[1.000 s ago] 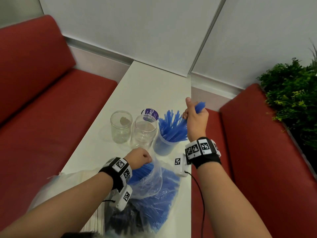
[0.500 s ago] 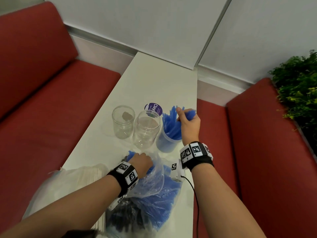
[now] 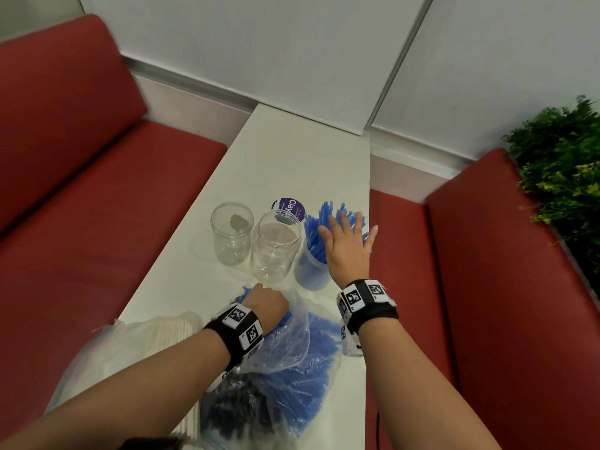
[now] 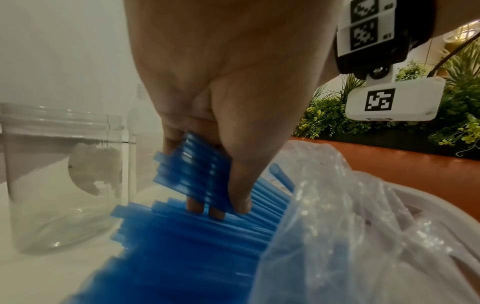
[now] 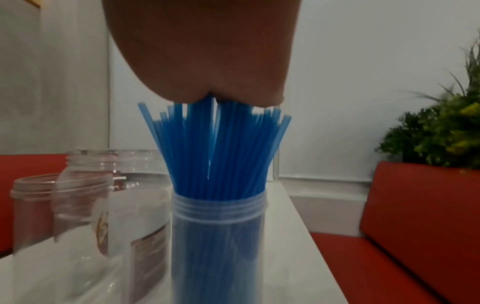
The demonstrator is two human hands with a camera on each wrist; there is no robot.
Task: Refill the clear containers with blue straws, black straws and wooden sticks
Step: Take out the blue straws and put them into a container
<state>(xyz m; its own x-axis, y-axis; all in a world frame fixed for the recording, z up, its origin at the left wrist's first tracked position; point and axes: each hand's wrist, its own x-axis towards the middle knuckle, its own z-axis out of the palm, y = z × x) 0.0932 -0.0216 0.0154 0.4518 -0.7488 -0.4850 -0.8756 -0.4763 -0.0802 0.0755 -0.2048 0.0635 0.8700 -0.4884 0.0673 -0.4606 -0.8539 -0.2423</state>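
Three clear containers stand in a row on the white table (image 3: 285,157). The right container (image 3: 310,271) (image 5: 218,236) is full of upright blue straws (image 3: 319,222) (image 5: 218,148). My right hand (image 3: 345,245) (image 5: 202,61) lies flat and open on top of those straws, palm pressing down. The middle jar (image 3: 276,251) and the left jar (image 3: 231,237) (image 4: 59,174) hold no straws. My left hand (image 3: 266,303) (image 4: 215,185) grips a bundle of blue straws (image 4: 194,170) at the mouth of a clear plastic bag (image 3: 292,345) (image 4: 350,236).
A purple round lid (image 3: 289,207) lies behind the jars. A bag of black straws (image 3: 237,410) and a bag of pale wooden sticks (image 3: 162,332) lie at the near end. Red bench seats (image 3: 97,238) flank the table; a green plant (image 3: 565,177) stands at right.
My right hand let go of the blue straws it was lowering into the right container and now lies flat on their tops. My left hand stayed on the straws at the bag mouth.
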